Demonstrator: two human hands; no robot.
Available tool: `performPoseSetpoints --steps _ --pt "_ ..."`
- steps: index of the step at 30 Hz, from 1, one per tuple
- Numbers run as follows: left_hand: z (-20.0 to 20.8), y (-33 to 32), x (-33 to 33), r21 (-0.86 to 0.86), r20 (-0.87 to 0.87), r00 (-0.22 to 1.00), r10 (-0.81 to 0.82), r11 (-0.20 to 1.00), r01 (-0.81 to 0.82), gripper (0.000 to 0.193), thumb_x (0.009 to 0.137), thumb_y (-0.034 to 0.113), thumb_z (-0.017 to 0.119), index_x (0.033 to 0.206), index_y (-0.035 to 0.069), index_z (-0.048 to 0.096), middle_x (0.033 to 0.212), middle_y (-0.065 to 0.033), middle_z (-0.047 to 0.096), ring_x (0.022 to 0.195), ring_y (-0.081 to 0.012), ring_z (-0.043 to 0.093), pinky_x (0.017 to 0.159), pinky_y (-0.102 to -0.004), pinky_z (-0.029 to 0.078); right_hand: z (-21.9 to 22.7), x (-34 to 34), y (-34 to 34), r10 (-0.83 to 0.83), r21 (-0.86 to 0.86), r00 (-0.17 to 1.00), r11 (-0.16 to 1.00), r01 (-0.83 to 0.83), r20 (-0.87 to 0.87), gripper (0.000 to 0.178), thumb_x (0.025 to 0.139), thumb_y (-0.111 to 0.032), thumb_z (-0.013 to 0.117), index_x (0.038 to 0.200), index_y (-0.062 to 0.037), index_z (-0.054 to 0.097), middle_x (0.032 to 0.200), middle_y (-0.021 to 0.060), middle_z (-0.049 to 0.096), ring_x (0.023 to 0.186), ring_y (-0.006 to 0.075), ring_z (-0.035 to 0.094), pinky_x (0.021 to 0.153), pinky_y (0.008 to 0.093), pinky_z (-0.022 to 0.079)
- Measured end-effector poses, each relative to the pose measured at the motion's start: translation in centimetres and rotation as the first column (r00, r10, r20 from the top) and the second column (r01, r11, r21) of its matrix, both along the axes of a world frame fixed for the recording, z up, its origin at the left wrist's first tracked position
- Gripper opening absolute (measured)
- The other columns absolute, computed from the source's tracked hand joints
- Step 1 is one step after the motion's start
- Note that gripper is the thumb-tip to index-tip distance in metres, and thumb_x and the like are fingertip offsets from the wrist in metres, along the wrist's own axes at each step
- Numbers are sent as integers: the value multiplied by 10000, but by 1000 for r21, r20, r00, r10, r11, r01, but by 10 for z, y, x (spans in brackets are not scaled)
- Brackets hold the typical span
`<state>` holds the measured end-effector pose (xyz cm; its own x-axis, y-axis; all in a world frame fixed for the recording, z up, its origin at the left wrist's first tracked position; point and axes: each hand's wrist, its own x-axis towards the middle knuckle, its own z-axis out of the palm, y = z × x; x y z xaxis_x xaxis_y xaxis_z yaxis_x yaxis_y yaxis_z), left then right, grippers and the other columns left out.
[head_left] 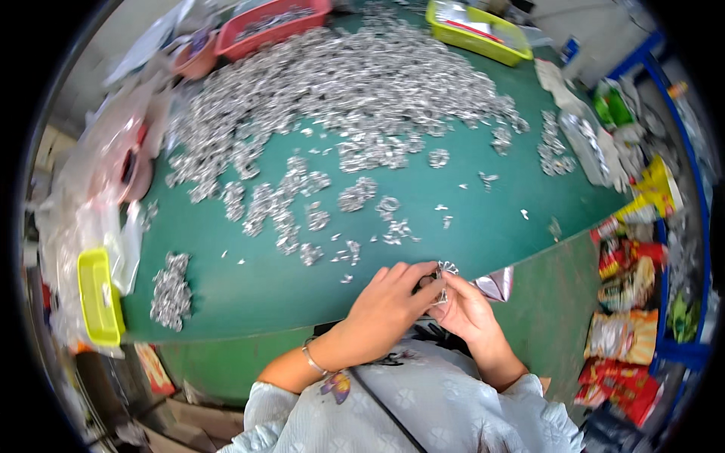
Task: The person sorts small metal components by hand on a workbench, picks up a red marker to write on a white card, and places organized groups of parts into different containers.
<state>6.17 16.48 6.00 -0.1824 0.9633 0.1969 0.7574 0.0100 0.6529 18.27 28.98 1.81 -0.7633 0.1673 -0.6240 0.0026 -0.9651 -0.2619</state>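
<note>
Close to my body, just over the table's front edge, both hands meet around a small silvery metal piece (441,296) with a ring-like, toothed outline. My left hand (389,302), with a bracelet at the wrist, has its fingers curled onto the piece from the left. My right hand (470,309) pinches it from the right, thumb and fingers closed together. The fingers cover part of the piece, so its full shape is hidden. Loose silvery metal pieces (396,230) lie on the green table (483,219) ahead of my hands.
A broad heap of silvery pieces (355,75) spreads over the far table, with a small pile (172,293) at left. Around it stand a red basket (272,30), a yellow-green basket (483,41) and a yellow tray (100,298). Snack bags (623,336) hang at a blue rack, right.
</note>
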Motion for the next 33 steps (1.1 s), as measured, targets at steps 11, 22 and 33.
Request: performPoseSetpoints --steps 11,22,33 --pt "-3 -16 -19 49 149 933 327 940 -337 316 700 -53 652 1008 -3 603 958 -134 598 812 -257 593 747 -313 469 -123 98 115 -41 763 770 174 -622 637 311 795 -73 570 1088 25 542 862 131 627 740 244 602 621 322 480" --pt "-24 -156 -98 200 -163 411 897 438 -876 295 746 -17 638 1032 17 572 979 -135 571 924 -305 549 812 -367 432 -182 100 120 -16 556 592 -323 -766 806 462 791 -68 524 1242 6 458 1292 217 447 1218 362 379 1040 401 264" --pt "-58 -233 -159 210 -619 -182 764 -63 -976 263 681 171 720 925 104 644 1110 -95 506 1078 -292 445 905 -525 304 -197 92 125 -36 785 805 -198 -587 592 431 746 -13 578 1169 33 509 1199 212 516 1115 337 466 997 390 315"
